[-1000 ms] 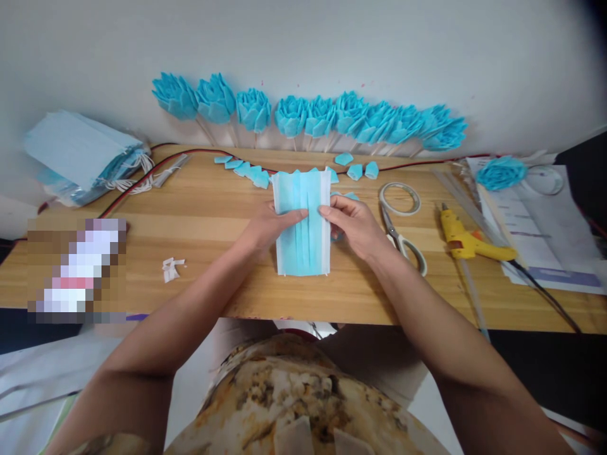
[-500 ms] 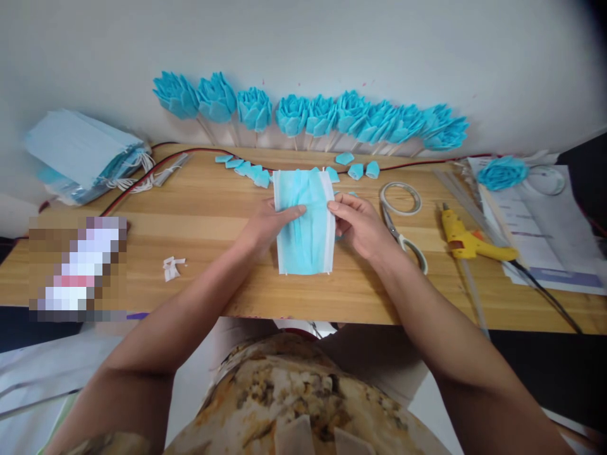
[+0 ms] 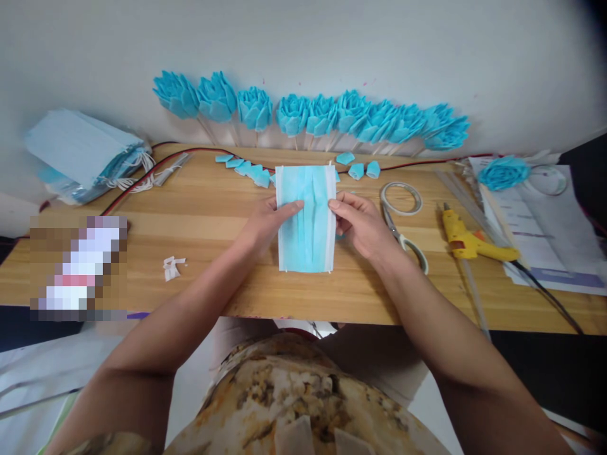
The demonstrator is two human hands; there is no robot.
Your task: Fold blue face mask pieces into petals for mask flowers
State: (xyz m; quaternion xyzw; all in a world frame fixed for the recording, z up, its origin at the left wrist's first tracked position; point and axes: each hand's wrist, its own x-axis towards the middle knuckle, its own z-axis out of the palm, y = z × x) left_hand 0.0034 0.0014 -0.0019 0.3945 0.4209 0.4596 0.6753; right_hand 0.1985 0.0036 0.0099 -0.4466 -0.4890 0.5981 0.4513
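Note:
A light-blue pleated face mask (image 3: 307,237) with white side edges is held lengthwise above the table, its ear loops not visible. My left hand (image 3: 265,224) grips its left edge, thumb lying across the front and fingers hidden behind. At the right edge, my right hand (image 3: 363,221) pinches the white border between thumb and fingers. Behind the mask, small cut blue petal pieces (image 3: 258,175) lie on the wood, some covered by it. Scissors (image 3: 411,251) with pale handles rest just right of my right hand, near a roll of tape (image 3: 401,198).
Several blue fabric flowers (image 3: 256,109) on sticks lean against the wall. A stack of masks (image 3: 80,148) lies at the left, with white scraps (image 3: 172,268) nearer me. To the right are a yellow glue gun (image 3: 462,237), papers (image 3: 550,221) and another blue flower (image 3: 503,173). A cable (image 3: 130,186) crosses the table (image 3: 199,218).
The mask has shifted slightly up and right, and its pleats look flatter and straighter. My left thumb has moved slightly up and left on it; both hands still hold it.

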